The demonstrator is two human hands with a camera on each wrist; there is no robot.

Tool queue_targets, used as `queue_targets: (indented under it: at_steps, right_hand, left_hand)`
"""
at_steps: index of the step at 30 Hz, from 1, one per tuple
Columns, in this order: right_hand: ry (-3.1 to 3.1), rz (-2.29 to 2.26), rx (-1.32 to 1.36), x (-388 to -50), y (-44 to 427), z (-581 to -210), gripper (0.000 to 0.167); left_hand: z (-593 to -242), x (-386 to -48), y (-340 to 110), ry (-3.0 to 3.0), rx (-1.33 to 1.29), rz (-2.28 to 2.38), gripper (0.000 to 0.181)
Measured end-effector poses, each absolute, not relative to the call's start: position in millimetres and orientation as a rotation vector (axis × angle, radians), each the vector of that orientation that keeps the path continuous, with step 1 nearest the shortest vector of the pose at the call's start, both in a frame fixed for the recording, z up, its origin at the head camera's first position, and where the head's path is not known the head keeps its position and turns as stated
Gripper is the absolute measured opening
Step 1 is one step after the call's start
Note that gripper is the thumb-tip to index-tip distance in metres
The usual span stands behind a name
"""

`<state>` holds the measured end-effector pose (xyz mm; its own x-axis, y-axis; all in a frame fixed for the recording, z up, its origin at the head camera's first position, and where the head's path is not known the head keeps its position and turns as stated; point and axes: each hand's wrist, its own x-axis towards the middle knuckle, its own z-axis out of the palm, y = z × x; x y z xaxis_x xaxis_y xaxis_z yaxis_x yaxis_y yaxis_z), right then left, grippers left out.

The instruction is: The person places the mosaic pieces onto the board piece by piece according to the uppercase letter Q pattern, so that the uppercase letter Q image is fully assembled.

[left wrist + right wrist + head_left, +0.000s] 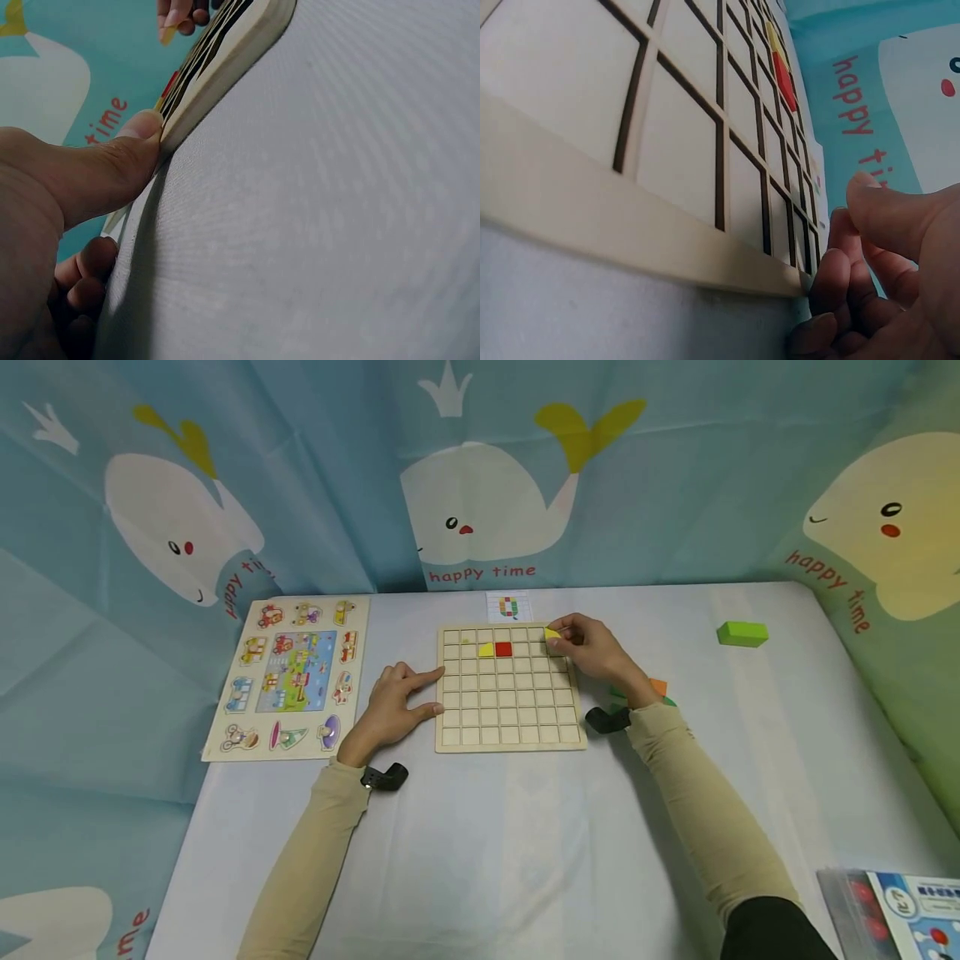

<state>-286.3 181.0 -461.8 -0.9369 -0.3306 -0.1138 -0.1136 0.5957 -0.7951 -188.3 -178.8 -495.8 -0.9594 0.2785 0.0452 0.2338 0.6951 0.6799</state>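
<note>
A square wooden grid board (510, 727) lies flat on the white table. Two pieces sit side by side in its upper rows: a yellow one with a slanted side (486, 650) and a red square (503, 649). Along the board's left edge, my left hand (393, 706) rests with thumb and forefinger spread and touching the rim; its other fingers are partly curled beneath. Over the board's upper right corner, my right hand (596, 652) pinches a yellow piece (551, 633) between thumb and fingertips. The piece's full outline is hidden by the fingers.
Behind the board lies a small pattern card (509, 607). A picture puzzle board (285, 739) is at the left. Orange (659, 687) and green pieces lie partly behind my right wrist. Farther right are a green block (742, 633) and, at the front corner, a boxed set (915, 910).
</note>
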Motion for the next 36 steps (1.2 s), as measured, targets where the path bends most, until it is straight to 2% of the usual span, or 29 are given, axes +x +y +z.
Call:
queue_targets:
  at_steps: [20,36]
  right_hand:
    - [2.611,-1.365,-0.509,-284.8,164.0,-464.9,0.033]
    - [2.726,-1.247,-0.664,-289.3,156.1,-470.1,0.024]
  left_hand:
    - [-496.1,-188.3,-177.7,2.845,0.445,1.133,0.063]
    - [-495.5,-188.1,-177.9,2.848,0.444,1.125,0.063]
